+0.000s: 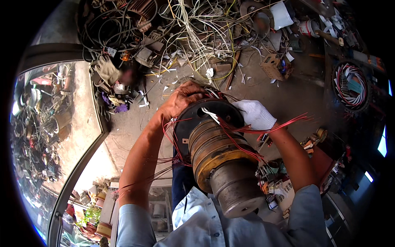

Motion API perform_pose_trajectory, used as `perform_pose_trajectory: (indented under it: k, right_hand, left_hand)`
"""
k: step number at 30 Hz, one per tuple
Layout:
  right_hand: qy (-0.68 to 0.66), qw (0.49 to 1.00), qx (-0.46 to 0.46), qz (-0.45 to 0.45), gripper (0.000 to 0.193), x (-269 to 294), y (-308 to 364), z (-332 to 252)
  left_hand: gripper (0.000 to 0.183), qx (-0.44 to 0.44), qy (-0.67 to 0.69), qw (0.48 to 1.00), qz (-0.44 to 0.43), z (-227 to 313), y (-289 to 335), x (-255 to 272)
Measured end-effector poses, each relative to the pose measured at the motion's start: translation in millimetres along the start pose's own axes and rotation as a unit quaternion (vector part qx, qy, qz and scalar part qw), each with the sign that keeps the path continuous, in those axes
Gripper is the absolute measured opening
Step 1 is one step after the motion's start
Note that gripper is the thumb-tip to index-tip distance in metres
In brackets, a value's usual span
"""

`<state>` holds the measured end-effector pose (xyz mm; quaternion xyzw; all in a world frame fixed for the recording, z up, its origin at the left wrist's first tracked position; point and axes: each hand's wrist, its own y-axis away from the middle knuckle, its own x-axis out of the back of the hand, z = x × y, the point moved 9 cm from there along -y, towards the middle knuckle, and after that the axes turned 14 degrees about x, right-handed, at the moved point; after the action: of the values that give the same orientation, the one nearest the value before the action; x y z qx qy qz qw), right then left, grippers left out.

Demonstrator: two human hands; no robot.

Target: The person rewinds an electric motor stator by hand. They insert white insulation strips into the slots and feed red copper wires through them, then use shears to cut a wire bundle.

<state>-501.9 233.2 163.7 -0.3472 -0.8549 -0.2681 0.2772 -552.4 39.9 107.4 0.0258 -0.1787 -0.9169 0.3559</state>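
In front of my chest stands a heavy round machine part, like a motor rotor with brownish stacked rings [220, 150] and a bare grey shaft end [238, 189] facing me. Behind the rings is a black disc [181, 129]; white leads pass through its hole. Thin red wires [284, 128] fan out to both sides. My bare left hand [185, 99] is bent over the disc's far edge, fingers curled beside a bundle of wires; what they grip is hidden. Against the disc's far right edge rests my right hand [257, 115] in a white glove, its fingertips out of sight.
A tangle of pale cables [197, 37] lies on the floor ahead, among paper scraps and metal parts. To the right is a wound stator [349, 86] with red and white wires. A curved dark frame edge [78, 175] runs along the left. Work gloves [108, 70] lie nearby.
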Motion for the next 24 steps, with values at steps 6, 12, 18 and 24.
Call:
perform_pose_trajectory:
  k: [6, 12, 18, 24]
  right_hand:
    - [0.148, 0.986, -0.033, 0.065, 0.044, -3.0, 12.3, 11.8]
    - [0.074, 0.995, -0.052, -0.032, 0.046, -15.7, -4.1, 22.1]
    - [0.007, 0.996, -0.084, 0.012, 0.027, -28.1, 41.0, 29.4]
    - [-0.030, 0.972, -0.095, 0.212, 0.024, -71.8, 113.2, 41.2]
  left_hand:
    - [0.029, 0.051, 0.067, 0.996, -0.040, 1.2, -5.3, -5.4]
    - [0.032, 0.154, 0.168, 0.973, -0.045, -25.3, -2.4, -7.9]
    - [0.026, 0.164, 0.189, 0.967, -0.050, -26.7, -2.8, -2.3]
    - [0.026, 0.258, 0.264, 0.929, 0.023, -55.8, 32.9, 6.4]
